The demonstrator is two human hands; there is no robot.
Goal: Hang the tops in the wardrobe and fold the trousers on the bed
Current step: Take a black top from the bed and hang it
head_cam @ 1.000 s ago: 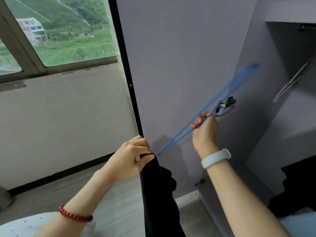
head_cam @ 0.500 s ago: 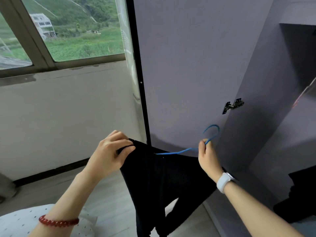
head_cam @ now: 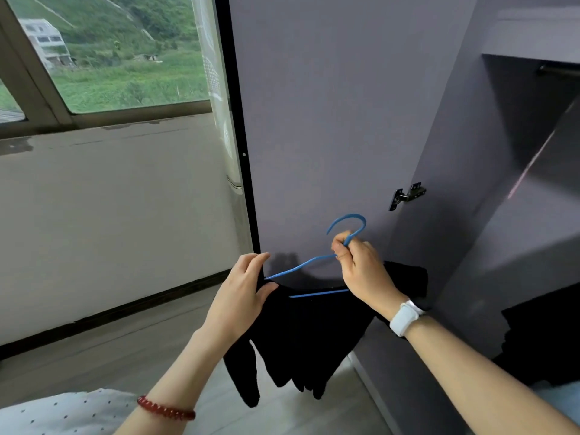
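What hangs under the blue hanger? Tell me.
A black top hangs under the blue hanger, between the left hand and right hand. The hanger's right end is covered by them.

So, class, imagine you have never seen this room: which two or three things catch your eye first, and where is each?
The blue hanger stands out at centre, its neck pinched by the right hand in front of the open grey wardrobe door. Below it a black top droops from the hanger, its left shoulder gripped by the left hand. At upper left, the window shows a bright green hillside.
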